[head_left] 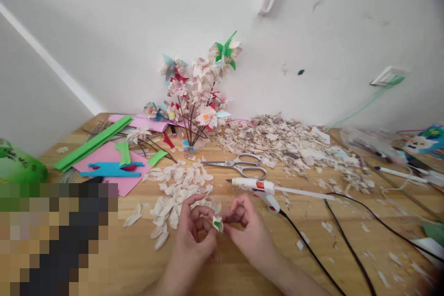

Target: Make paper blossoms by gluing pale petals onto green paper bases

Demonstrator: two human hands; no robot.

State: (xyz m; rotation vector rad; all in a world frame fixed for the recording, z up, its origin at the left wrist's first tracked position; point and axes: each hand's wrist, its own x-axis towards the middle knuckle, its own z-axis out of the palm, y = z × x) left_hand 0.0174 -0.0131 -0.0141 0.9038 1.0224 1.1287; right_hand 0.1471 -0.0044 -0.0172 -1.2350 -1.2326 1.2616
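Between my two hands is a small paper flower, white-petalled with a green centre. The fingers and thumb of my left hand close around its left side. From the right, my right hand pinches at its edge; the fingertips partly hide what they grip. Just behind and left of my hands lies a loose pile of cut white petals. A white hot glue gun with a glue stick in its back lies beyond my right hand, and metal scissors lie behind it.
Handmade flowers on brown stems stand in a small clear cup near the wall. Paper scraps heap up at the back right. Pink sheets and green strips lie left. A black cord crosses the right side.
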